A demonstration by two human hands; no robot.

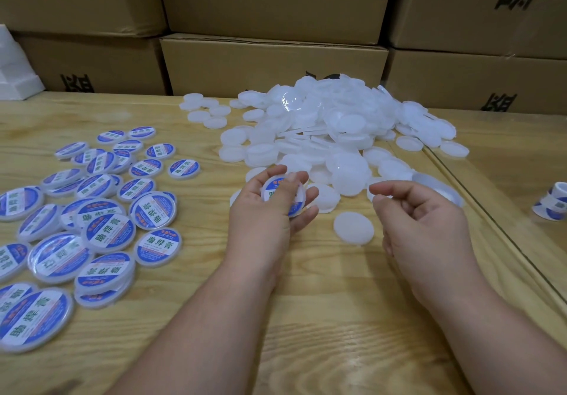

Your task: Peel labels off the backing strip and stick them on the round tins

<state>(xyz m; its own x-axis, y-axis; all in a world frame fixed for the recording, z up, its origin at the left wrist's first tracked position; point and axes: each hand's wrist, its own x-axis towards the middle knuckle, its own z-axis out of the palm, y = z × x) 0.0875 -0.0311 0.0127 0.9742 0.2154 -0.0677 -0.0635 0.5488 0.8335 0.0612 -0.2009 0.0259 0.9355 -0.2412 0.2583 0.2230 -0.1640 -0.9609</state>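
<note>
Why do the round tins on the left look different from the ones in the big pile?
The tins on the left each wear a blue and white label with writing; the pile tins are plain white. The left tins are spread out mostly flat on the table; the pile tins are heaped up. Both are round, shallow and whitish. The left hand holds one labelled tin.

Wooden table (306, 318); labelled tins (92, 210) (left), plain white tins (322, 134), label roll (552, 203)
</note>
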